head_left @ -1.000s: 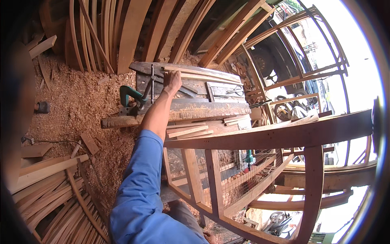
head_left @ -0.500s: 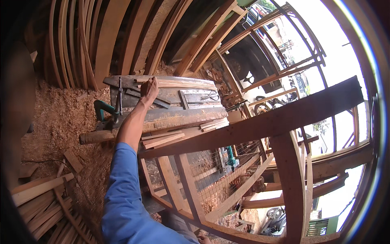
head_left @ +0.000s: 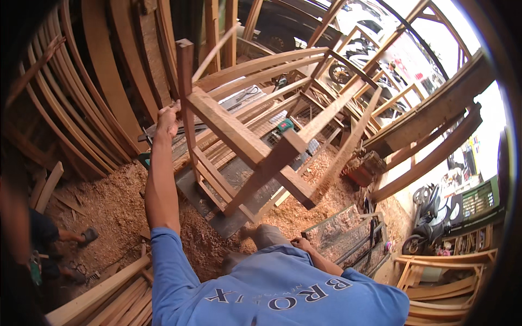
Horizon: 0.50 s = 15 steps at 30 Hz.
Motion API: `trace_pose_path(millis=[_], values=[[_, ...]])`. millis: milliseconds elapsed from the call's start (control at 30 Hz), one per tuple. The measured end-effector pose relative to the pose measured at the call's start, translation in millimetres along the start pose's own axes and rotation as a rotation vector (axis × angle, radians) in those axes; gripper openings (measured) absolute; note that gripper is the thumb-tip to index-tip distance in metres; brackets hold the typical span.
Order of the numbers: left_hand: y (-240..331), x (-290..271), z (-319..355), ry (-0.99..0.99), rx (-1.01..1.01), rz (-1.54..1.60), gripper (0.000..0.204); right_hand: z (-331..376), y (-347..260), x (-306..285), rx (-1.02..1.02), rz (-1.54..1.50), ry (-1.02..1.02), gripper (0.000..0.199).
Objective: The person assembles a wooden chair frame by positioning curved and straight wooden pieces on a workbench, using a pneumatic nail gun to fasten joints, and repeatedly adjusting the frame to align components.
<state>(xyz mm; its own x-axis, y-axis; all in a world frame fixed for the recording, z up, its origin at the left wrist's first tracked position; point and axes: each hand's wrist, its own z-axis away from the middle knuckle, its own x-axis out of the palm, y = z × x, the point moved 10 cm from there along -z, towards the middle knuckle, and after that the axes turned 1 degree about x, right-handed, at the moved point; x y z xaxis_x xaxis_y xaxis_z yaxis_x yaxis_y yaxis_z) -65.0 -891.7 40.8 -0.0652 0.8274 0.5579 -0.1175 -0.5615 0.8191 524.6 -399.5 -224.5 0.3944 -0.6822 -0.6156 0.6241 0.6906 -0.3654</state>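
Observation:
A wooden chair frame [head_left: 231,127] with square legs, rails and curved slats is tilted over the workbench in front of me. My left hand [head_left: 169,119] reaches out with the arm nearly straight, its fingers closed around the upright leg at the frame's left end. My right hand [head_left: 300,244] is low, close to my body and below the frame's near corner. Its fingers are mostly hidden, so I cannot tell whether they hold anything. Beneath the frame lie the bench top, partly covered, and a green power tool [head_left: 285,126].
Long curved boards [head_left: 100,70] lean along the left wall. Wood shavings [head_left: 122,190] cover the floor. Stacked timber [head_left: 117,301] lies at lower left, near another person's leg [head_left: 70,236]. A glass-topped frame [head_left: 342,233] stands at right, with a motorcycle [head_left: 432,214] beyond.
The view has swung, with more of my body showing. The chair frame now stands farther left over the bench. My left hand has gone from the bench strips to the frame's leg.

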Motion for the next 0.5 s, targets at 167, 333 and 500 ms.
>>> trace_pose_path(millis=[167, 333, 500], values=[[117.5, 42.7, 57.0, -0.001, 0.236, 0.063, 0.015, 14.3, 5.1, -3.4, 0.073, -0.226, 0.073, 0.038], [238.3, 63.3, 128.9, 0.000, 0.574, -0.115, 0.021, 28.1, -54.5, -49.5, -0.108, -0.252, 0.122, 0.045], [377.5, 114.5, 270.2, 0.012, 0.854, -0.269, 0.027, 86.0, -152.5, -205.2, -0.451, -0.827, 0.278, 0.033]])
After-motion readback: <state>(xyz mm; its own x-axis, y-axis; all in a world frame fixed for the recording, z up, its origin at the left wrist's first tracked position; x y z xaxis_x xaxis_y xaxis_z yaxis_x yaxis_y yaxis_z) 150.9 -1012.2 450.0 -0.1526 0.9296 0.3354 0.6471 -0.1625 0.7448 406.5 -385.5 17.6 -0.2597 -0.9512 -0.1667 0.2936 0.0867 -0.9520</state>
